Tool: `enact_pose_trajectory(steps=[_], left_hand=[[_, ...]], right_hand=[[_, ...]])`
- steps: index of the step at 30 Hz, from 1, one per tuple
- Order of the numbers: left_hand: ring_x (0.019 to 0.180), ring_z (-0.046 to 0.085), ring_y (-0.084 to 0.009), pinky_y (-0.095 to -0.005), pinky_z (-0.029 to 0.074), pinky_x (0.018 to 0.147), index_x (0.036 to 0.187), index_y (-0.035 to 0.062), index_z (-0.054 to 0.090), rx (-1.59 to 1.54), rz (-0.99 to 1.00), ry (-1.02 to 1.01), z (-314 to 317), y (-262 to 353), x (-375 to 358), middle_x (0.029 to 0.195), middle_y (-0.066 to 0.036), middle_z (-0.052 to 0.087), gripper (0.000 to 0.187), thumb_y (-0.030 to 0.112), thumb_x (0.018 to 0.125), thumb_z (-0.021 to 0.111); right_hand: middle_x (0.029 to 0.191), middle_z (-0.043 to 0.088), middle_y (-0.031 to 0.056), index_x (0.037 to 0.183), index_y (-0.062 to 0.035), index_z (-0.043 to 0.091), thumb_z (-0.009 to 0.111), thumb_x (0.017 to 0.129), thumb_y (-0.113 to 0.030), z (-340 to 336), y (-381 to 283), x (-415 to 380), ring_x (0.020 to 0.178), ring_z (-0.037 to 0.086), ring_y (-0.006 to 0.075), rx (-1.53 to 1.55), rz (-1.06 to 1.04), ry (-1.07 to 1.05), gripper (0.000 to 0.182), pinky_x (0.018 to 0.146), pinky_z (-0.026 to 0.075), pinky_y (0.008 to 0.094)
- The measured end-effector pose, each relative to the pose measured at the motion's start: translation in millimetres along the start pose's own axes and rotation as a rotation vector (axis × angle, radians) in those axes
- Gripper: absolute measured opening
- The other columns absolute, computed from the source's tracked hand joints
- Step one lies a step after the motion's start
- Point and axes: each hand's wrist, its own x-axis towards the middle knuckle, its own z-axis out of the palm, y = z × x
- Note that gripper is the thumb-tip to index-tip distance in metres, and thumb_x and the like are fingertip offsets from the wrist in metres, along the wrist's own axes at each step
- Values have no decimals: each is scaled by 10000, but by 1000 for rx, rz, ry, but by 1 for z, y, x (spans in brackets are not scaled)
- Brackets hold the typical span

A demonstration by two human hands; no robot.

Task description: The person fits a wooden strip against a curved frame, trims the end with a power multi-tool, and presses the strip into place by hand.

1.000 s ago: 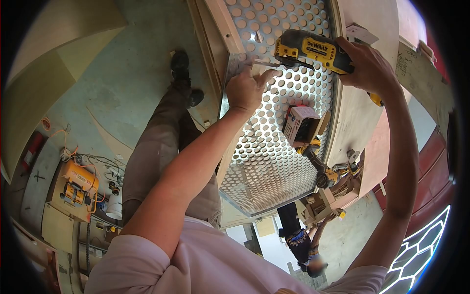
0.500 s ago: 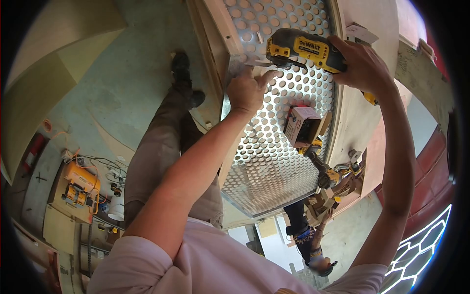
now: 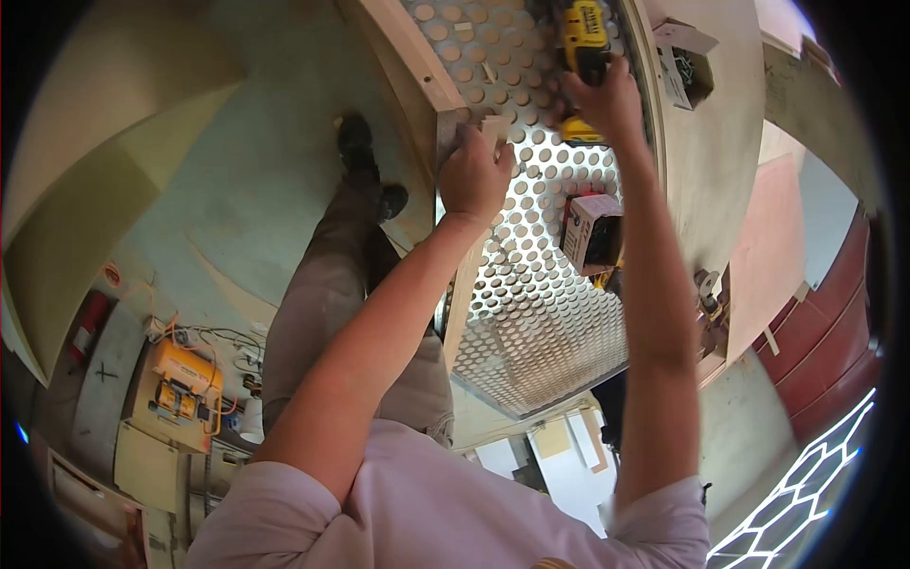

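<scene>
In the head view my right hand [image 3: 609,102] is wrapped round a yellow and black DeWalt oscillating multi-tool [image 3: 586,30], over the far right part of a perforated metal sheet [image 3: 531,289]. The tool's blade end is out of sight near the top edge. My left hand [image 3: 474,178] pinches a small thin piece of wood [image 3: 494,129] above the sheet's left edge, beside the corner of a wooden frame [image 3: 409,59]. Small wood offcuts [image 3: 489,71] lie on the sheet beyond that hand.
An open cardboard box [image 3: 590,226] stands on the sheet by my right forearm. Another open box [image 3: 684,76] of small metal pieces sits on the wooden board at right. A yellow machine [image 3: 182,384] stands at lower left, with cables near it.
The multi-tool has moved away from my left hand, up and left in my right hand, with its front turned away. My left hand stays near the frame corner, its fingers closer together.
</scene>
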Motion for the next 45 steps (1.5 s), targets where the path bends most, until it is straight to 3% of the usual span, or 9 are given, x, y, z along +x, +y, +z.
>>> enact_pose_trajectory(steps=[1,4,6,8,12,17,23,32,45], left_hand=[[775,709,-433,-539,568,654,1074,11,495,6,22,-14,-3,-1,1,793,-225,708,408,298,889,717],[777,702,-451,-552,570,663,1083,-4,483,23,73,-32,-7,-3,2,862,-254,699,425,296,889,714],[792,699,-459,-552,574,675,1096,-8,480,51,98,-57,-8,0,2,924,-264,687,429,291,890,708],[820,698,-463,-550,579,689,1120,-11,475,104,119,-96,-10,1,1,995,-272,670,433,283,893,698],[894,689,-474,-536,588,737,1212,0,450,141,175,-132,-11,7,-5,1138,-284,615,475,253,891,692],[1067,639,-482,-527,560,859,1429,-21,302,95,306,-84,-16,7,-7,1304,-319,517,733,228,876,713],[1104,603,-440,-476,547,908,1544,-33,273,153,359,88,-34,-2,-31,1283,-248,484,900,256,840,754],[1048,586,-355,-439,521,907,1388,-74,526,100,272,245,-45,-48,-12,1179,-194,512,752,353,829,792],[1054,604,-390,-462,517,882,1419,0,519,157,261,226,-37,-47,-9,1203,-177,542,734,392,853,772]], right_hand=[[1060,677,240,1294,35,506,824,796,-442,6,-8,-24,954,665,403,-159,-131,215,759,872,533,446],[954,638,192,1174,29,559,813,856,-241,-1,-41,-146,875,627,384,247,-93,231,488,764,495,469],[943,626,187,1148,50,552,819,852,-277,28,-53,-271,836,606,377,407,183,-19,516,727,496,468],[1028,611,230,1301,70,486,809,859,-369,40,-72,-376,954,596,406,429,341,-288,701,797,506,482],[1148,597,281,1368,11,439,775,891,-374,57,-104,-472,1052,591,467,435,622,-392,699,859,489,525],[934,645,260,1145,-36,491,721,949,-306,94,-106,-506,805,638,510,593,722,-255,405,664,491,558],[977,620,204,1275,-41,522,743,931,-249,85,-124,-518,899,602,437,549,631,-122,459,767,493,502],[993,551,151,1385,-91,607,817,849,-241,93,-140,-514,889,526,330,393,510,45,595,800,479,441],[937,553,148,1392,-87,627,826,842,-251,86,-133,-507,883,543,319,440,492,-29,607,779,482,436]])
